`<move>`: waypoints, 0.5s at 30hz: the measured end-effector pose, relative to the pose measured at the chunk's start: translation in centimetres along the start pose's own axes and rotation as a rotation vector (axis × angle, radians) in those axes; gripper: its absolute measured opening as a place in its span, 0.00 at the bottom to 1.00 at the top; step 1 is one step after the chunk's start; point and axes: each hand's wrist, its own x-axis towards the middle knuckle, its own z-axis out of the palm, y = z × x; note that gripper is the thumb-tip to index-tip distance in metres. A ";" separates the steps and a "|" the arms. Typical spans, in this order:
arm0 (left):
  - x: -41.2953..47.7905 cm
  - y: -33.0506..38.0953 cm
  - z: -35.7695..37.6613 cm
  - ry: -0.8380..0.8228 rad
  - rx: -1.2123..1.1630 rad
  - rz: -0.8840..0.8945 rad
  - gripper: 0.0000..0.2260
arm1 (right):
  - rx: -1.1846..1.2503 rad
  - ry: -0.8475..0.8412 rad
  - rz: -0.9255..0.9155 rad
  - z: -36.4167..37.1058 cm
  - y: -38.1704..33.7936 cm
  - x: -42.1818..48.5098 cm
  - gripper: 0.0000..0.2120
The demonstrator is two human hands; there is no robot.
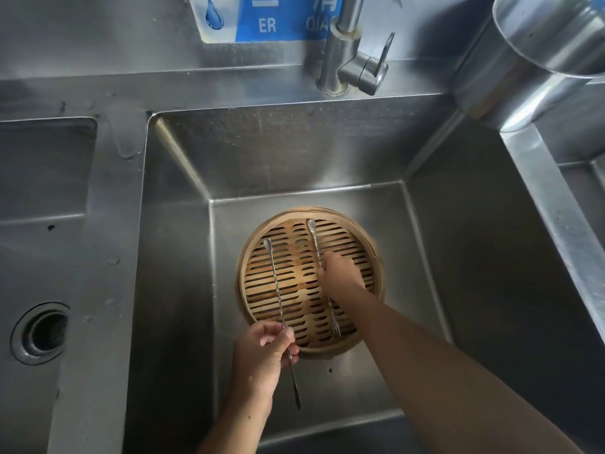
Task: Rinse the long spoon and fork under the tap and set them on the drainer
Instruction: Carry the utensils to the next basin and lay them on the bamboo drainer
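Observation:
A round bamboo drainer (373,257) with a slatted floor sits on the bottom of the middle sink basin. My left hand (262,352) grips a long twisted-stem spoon (274,273) near its lower third, over the drainer's left side. My right hand (340,270) pinches the stem of a long fork (334,319) that has a small spoon bowl at its far end and tines at its near end, over the drainer's right half. Whether either utensil touches the slats I cannot tell. The tap (340,54) stands behind the basin; no water runs.
The steel sink (294,152) has deep walls. A second basin with a drain hole (42,332) lies to the left. A large steel pot (540,54) stands at the upper right. A blue sign (262,18) hangs on the back wall.

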 end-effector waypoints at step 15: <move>-2.9 3.7 -0.1 -0.020 -0.064 0.023 0.03 | 0.288 0.047 -0.131 -6.0 -3.4 -8.2 0.06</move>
